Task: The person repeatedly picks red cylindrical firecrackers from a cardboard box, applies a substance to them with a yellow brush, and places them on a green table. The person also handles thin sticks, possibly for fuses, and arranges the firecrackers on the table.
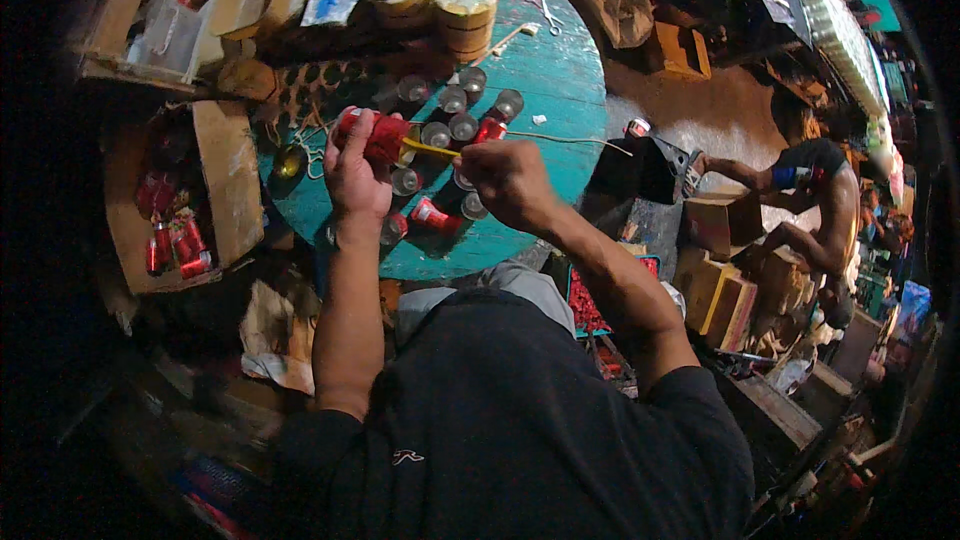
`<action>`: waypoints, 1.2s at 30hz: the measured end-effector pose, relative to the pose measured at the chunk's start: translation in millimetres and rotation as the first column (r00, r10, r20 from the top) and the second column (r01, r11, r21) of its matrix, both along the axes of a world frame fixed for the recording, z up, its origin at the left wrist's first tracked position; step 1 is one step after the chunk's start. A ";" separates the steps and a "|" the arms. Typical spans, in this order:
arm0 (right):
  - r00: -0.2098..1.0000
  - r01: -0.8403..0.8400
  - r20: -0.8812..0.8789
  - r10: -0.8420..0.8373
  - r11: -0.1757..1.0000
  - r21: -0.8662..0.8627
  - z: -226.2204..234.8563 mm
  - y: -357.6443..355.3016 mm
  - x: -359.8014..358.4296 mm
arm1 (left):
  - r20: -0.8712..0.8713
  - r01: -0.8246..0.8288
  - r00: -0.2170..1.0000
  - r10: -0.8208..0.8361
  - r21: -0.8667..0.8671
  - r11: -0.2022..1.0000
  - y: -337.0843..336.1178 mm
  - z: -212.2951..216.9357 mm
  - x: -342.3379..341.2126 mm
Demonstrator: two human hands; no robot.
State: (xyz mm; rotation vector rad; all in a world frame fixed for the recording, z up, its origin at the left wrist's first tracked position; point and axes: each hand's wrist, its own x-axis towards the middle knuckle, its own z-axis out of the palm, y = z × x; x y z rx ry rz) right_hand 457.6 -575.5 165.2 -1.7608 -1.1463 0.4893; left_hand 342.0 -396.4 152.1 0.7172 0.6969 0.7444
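Above a round teal table point(565, 70), my left hand point(357, 185) is closed around a red-wrapped cylinder point(384, 139), held tilted. A thin yellow strip point(430, 148) runs from the cylinder's right end to my right hand point(510, 183), whose fingers are pinched on it. What the cylinder is made of under the red wrap does not show. Below and around my hands stand several clear glass jars point(462, 127). Among them lies another red-wrapped cylinder point(436, 216). A pale cord point(570, 139) stretches past the table's right edge.
On the left, a cardboard box point(228, 165) holds several red-wrapped pieces. Round tan tubs point(466, 15) line the table's far side, with scissors point(544, 12) beside them. A red-filled crate point(655, 265) sits right of my lap. Another person point(838, 205) bends among cartons at right.
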 end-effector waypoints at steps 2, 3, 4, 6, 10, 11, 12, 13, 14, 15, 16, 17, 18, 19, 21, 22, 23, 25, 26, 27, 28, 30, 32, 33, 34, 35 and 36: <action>0.869 -0.023 0.493 -0.046 0.991 0.132 -1.0 -19.5 11.6 | -0.170 -0.059 0.983 0.076 0.098 0.993 -14.0 -7.8 21.6; 0.781 0.003 0.613 -0.121 0.982 0.190 -2.6 -28.5 12.1 | -0.143 -0.049 0.988 0.051 0.016 0.999 -17.9 -16.1 35.1; 0.804 0.052 0.576 -0.150 0.982 0.183 -10.9 -38.7 14.6 | -0.166 0.016 0.986 -0.014 0.006 1.000 -17.2 -21.3 51.9; 0.847 0.136 0.494 -0.197 0.978 0.157 -30.3 -63.6 19.4 | -0.217 0.130 0.967 -0.133 -0.026 0.991 -13.6 -30.9 89.1; 0.800 0.597 0.011 -0.599 0.798 0.084 -35.8 -111.5 19.5 | -0.437 0.611 0.768 -0.468 0.283 0.740 -9.1 -50.1 162.3; 0.754 0.657 -0.049 -0.655 0.753 0.036 -42.5 -124.9 17.8 | -0.594 0.661 0.714 -0.371 0.397 0.636 -17.1 -55.0 181.9; 0.699 0.711 -0.102 -0.708 0.703 -0.014 -51.3 -137.6 17.2 | -0.720 0.702 0.677 -0.156 0.567 0.430 -19.6 -67.5 204.4; 0.639 0.755 -0.151 -0.755 0.653 -0.070 -57.8 -148.8 16.3 | -0.758 0.738 0.646 0.093 0.651 0.178 -22.4 -77.8 223.3; 0.597 0.768 -0.258 -0.759 0.634 -0.091 -59.7 -157.8 15.0 | -0.824 0.822 0.554 0.118 0.564 0.078 -25.6 -81.4 237.6; 0.546 0.779 -0.363 -0.755 0.617 -0.112 -59.9 -164.6 12.2 | -0.875 0.887 0.459 0.155 0.461 -0.020 -27.3 -82.7 249.3; 0.490 0.785 -0.463 -0.739 0.605 -0.134 -60.6 -170.0 10.1 | -0.910 0.933 0.360 0.204 0.344 -0.109 -27.7 -83.4 260.5; 0.452 0.783 -0.502 -0.737 0.597 -0.172 -63.2 -172.0 9.2 | -0.952 0.965 0.233 0.199 0.201 -0.167 -22.4 -98.0 270.2; 0.445 0.792 -0.486 -0.753 0.584 -0.180 -59.8 -174.6 9.7 | -0.975 0.974 0.099 0.200 0.054 -0.219 -17.7 -118.5 277.4; 0.445 0.792 -0.475 -0.759 0.581 -0.186 -56.1 -176.3 10.8 | -0.971 0.958 0.046 0.236 -0.024 -0.284 -16.7 -131.6 280.0; 0.450 0.791 -0.558 -0.697 0.601 -0.112 -57.8 -173.2 14.8 | -0.933 0.897 -0.051 0.356 -0.199 -0.395 -13.9 -156.2 283.8; 0.435 0.799 -0.635 -0.639 0.599 -0.054 -62.0 -174.4 15.1 | -0.931 0.943 -0.023 0.364 -0.141 -0.301 -24.8 -150.6 279.6; 0.417 0.811 -0.586 -0.694 0.575 -0.104 -58.8 -170.7 15.3 | -0.932 0.926 -0.042 0.361 -0.172 -0.335 -28.7 -142.3 276.8; 0.398 0.818 -0.582 -0.709 0.562 -0.124 -60.9 -167.5 19.2 | -0.913 0.930 0.040 0.407 -0.115 -0.349 -33.5 -158.2 271.6; 0.387 0.820 -0.628 -0.675 0.563 -0.101 -67.5 -167.2 22.1 | -0.853 0.909 0.339 0.397 0.189 -0.371 -36.3 -151.2 249.8; 0.398 0.818 -0.629 -0.667 0.569 -0.085 -67.5 -161.9 21.8 | -0.749 0.858 0.493 0.443 0.336 -0.388 -39.6 -123.9 222.6; 0.424 0.807 -0.629 -0.652 0.587 -0.065 -65.9 -155.2 23.1 | -0.610 0.785 0.619 0.495 0.471 -0.402 -37.2 -91.5 190.7; 0.445 0.778 -0.622 -0.644 0.622 -0.087 -72.0 -142.6 22.8 | -0.576 0.685 0.715 0.396 0.691 -0.232 -8.9 -35.5 117.8; 0.433 0.735 -0.697 -0.572 0.672 -0.095 -57.8 -116.8 16.2 | -0.675 0.717 0.648 0.352 0.697 0.018 45.2 6.8 39.1; 0.464 0.699 -0.682 -0.566 0.706 -0.110 -52.5 -104.8 11.9 | -0.598 0.618 0.688 0.412 0.780 0.100 78.2 11.6 -7.6; 0.455 0.684 -0.698 -0.553 0.719 -0.123 -47.9 -91.1 7.3 | -0.543 0.548 0.661 0.518 0.821 0.161 113.8 17.6 -54.5; 0.446 0.673 -0.711 -0.544 0.727 -0.135 -43.9 -77.9 1.4 | -0.648 0.609 0.451 0.614 0.726 0.319 147.5 27.8 -100.1; 0.438 0.660 -0.719 -0.539 0.736 -0.150 -38.7 -65.2 -4.7 | -0.580 0.619 0.382 0.720 0.738 0.267 186.3 17.8 -149.6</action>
